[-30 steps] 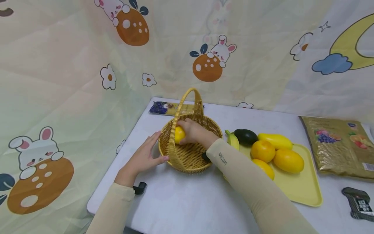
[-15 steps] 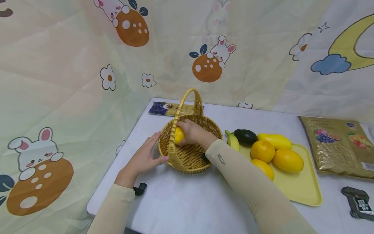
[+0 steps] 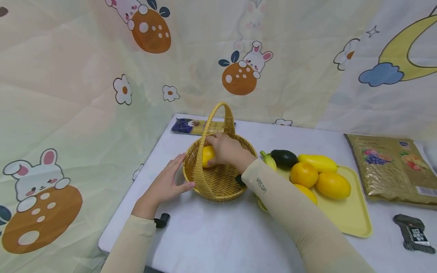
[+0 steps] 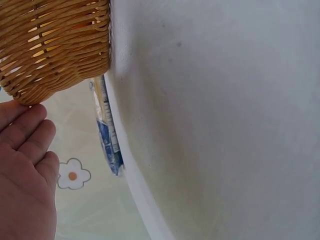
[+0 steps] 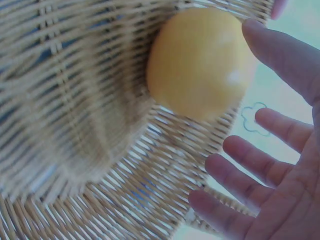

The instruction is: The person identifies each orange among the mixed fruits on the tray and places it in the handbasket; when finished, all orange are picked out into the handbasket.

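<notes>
Right hand (image 3: pixel 227 151): since the earlier frame, your fingers are lifting slightly at the yellow-orange fruit (image 3: pixel 208 156); the wicker basket (image 3: pixel 220 182) is keeping its place.
Fruit from hand: it is lying inside the basket, just left of your right palm, beside the near leg of the arched handle (image 3: pixel 230 121); your right hand is sitting nearer, your left staying outside the wall.
Fruit axis: looking nearly round, showing no clear long axis.
Right fingers: spreading apart, almost straight, none curling round the fruit; the thumb tip is overlapping its edge in your blurred wrist view, so contact is perhaps only apparent.
Left hand (image 3: pixel 167 182): you are extending the fingers, tips touching the basket's outer side.
Fruit skin: smooth, shining softly.
Basket weave: tan strands crossing ribs, gaps letting light through.
Tray (image 3: pixel 355 223): pale yellow, round-cornered, bearing glossy fruit including a dark elongated piece (image 3: pixel 284 159).
</notes>
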A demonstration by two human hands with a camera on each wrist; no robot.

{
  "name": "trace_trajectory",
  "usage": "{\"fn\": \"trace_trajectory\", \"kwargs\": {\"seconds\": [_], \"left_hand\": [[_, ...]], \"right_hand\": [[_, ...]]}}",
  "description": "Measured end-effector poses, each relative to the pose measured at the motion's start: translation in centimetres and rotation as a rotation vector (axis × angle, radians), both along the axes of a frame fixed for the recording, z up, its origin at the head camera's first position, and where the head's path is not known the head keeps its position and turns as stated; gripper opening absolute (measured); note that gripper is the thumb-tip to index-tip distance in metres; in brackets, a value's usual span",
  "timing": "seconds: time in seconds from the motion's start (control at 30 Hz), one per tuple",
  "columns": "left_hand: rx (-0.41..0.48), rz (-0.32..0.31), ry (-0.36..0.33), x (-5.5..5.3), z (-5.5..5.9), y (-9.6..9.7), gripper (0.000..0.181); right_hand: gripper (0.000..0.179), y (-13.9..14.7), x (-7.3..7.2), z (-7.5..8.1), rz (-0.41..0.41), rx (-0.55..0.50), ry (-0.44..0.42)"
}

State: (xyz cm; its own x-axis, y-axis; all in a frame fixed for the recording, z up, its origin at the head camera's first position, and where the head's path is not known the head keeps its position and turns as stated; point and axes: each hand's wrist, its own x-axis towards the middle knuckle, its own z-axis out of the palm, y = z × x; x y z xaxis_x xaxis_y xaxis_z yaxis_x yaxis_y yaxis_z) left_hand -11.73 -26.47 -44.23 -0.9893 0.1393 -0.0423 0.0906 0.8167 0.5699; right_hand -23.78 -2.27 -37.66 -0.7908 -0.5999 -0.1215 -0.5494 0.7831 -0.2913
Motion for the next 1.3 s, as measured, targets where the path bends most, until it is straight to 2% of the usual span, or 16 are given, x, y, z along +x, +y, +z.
{"fn": "trace_trajectory", "kwargs": {"seconds": [0.4,0.63,0.9,1.3], "left_hand": [[-0.005,-0.008,0.000,-0.4,0.1,-0.4,0.113],[0.010,-0.013,-0.002,-0.3,0.0,-0.2,0.113],[-0.010,-0.016,-0.004,-0.1,-0.1,0.1,0.115],[-0.014,-0.028,0.006,-0.4,-0.4,0.0,0.116]], "right_hand": [[0.091,2.7,1.5,5.1,-0.066,-0.051,0.037],[0.090,6.7,3.2,7.4,-0.107,-0.131,0.091],[0.090,11.5,4.9,7.9,-0.158,-0.238,0.125],[0.089,15.4,6.7,7.2,-0.216,-0.259,0.182]]}}
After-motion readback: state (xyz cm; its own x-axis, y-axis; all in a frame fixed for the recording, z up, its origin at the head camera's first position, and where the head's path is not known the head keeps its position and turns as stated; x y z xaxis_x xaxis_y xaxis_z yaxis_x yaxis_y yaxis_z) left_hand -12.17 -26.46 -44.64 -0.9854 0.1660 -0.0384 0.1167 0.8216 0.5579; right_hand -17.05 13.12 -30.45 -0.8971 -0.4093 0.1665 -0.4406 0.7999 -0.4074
